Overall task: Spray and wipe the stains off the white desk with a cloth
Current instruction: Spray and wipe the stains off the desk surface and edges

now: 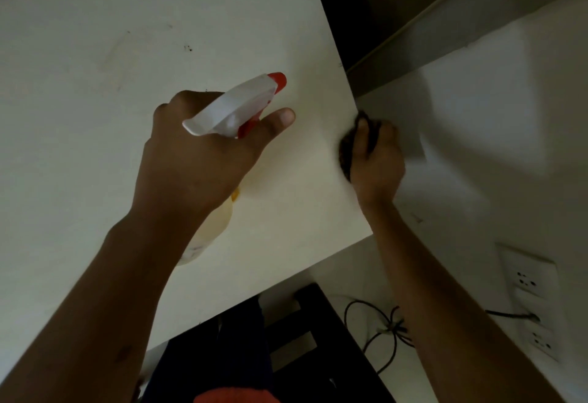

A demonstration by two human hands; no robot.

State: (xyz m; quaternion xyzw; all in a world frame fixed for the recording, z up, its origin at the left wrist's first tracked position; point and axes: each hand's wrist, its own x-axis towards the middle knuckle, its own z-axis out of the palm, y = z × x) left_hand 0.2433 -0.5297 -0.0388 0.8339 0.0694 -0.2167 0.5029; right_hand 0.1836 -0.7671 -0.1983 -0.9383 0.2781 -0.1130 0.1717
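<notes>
home room: white desk, wall sockets.

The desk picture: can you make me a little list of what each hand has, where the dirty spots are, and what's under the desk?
left hand: holds spray bottle, red nozzle pointing away over the desk
right hand: grips dark cloth at the desk's right edge
white desk: small dark specks and faint smudges at far side
below desk: dark chair, black cable
wall: sockets
</notes>
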